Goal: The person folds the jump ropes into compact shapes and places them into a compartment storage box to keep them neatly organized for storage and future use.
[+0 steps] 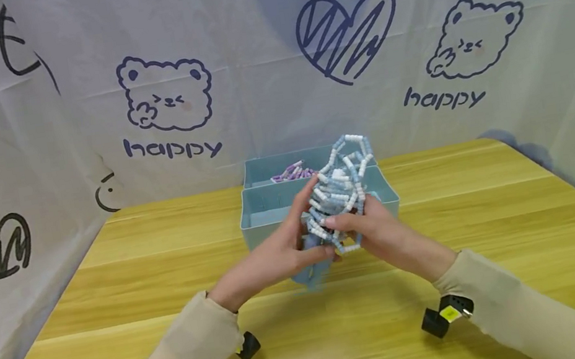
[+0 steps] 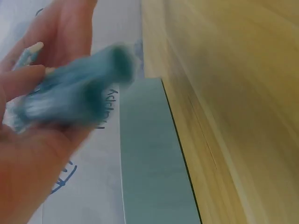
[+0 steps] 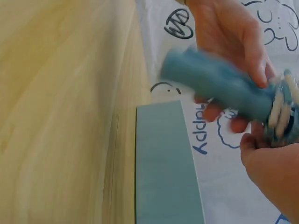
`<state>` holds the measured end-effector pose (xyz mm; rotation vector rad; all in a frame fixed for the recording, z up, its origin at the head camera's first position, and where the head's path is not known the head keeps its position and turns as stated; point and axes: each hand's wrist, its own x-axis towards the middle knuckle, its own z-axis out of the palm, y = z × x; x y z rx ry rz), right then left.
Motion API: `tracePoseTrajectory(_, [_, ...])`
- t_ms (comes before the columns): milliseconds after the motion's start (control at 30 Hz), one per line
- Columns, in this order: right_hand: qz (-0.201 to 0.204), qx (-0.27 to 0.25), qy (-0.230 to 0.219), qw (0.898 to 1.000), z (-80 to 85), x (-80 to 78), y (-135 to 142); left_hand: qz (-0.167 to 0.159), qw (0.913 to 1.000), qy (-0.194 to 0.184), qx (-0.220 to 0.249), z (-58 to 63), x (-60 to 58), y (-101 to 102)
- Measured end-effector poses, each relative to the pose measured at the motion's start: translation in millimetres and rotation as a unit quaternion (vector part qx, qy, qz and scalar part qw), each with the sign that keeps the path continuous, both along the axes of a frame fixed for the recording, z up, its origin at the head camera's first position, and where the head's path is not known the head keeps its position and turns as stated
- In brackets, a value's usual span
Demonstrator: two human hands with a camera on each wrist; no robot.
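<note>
A bundled skipping rope of light blue and white beads [image 1: 342, 186] is held between both hands, above the table in front of the box. My left hand [image 1: 277, 256] grips the bundle from the left, its thumb low near the handles. On the right side, my right hand [image 1: 383, 233] holds the beads with its thumb laid across them. Two blue handles [image 2: 70, 100] stick out below the bundle, blurred in the left wrist view. In the right wrist view one handle [image 3: 215, 84] points away from the beads. Palms and some fingers are hidden behind the rope.
A light blue box with two compartments [image 1: 258, 234] stands on the wooden table [image 1: 161, 237] near its back edge. Its rear compartment holds a pink, purple and white beaded rope [image 1: 294, 172]. Behind hangs a white cloth [image 1: 260, 77] with drawings.
</note>
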<state>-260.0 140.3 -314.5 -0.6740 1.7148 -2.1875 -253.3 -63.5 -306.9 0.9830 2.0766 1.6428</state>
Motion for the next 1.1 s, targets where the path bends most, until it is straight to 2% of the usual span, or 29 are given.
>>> tracePoseTrajectory(133, [-0.042, -0.009, -0.025, 0.999, 1.1, -1.2, 1.8, 0.014, 0.9984, -0.003, -0.055, -3.2, 0.5, 1.6])
tracePoseTrajectory(267, [-0.045, -0.024, -0.022, 0.998, 4.2, -1.4, 2.6, 0.037, 0.9979, -0.009, -0.053, -3.4, 1.8, 3.4])
tracePoseTrajectory(333, [-0.049, -0.037, -0.011, 0.998, 6.7, -1.6, 3.0, 0.055, 0.9970, -0.025, -0.049, -3.0, 2.0, 4.4])
tracePoseTrajectory(400, [-0.055, -0.050, -0.005, 0.997, 9.1, -2.0, 3.2, 0.064, 0.9948, -0.061, -0.051, -3.0, 2.4, 4.3])
tracePoseTrajectory(467, [-0.057, -0.054, 0.000, 0.997, 11.1, -2.0, 3.7, 0.046, 0.9924, -0.102, -0.051, -4.5, 2.4, 3.6])
tracePoseTrajectory(567, [-0.051, -0.051, 0.012, 0.997, 14.0, -1.1, 3.4, -0.012, 0.9867, -0.152, -0.058, -8.2, 2.4, 1.4])
tracePoseTrajectory(633, [-0.042, -0.046, 0.023, 0.998, 16.0, -0.1, 2.7, -0.054, 0.9830, -0.167, -0.054, -11.4, 1.5, 0.3])
tracePoseTrajectory(700, [-0.034, -0.043, 0.034, 0.998, 18.6, 1.4, 1.3, -0.079, 0.9804, -0.174, -0.049, -14.0, 0.8, -0.7])
tracePoseTrajectory(833, [-0.027, -0.044, 0.052, 0.997, 23.1, 3.2, -2.9, -0.101, 0.9760, -0.193, -0.007, -17.1, -0.2, -0.1])
tracePoseTrajectory(967, [-0.010, -0.046, 0.047, 0.998, 25.9, 3.2, -9.3, -0.115, 0.9705, -0.207, 0.044, -18.4, -0.2, 2.4])
tracePoseTrajectory(1100, [-0.001, -0.040, 0.033, 0.999, 26.9, 1.4, -15.3, -0.106, 0.9663, -0.219, 0.083, -18.3, 0.6, 4.1])
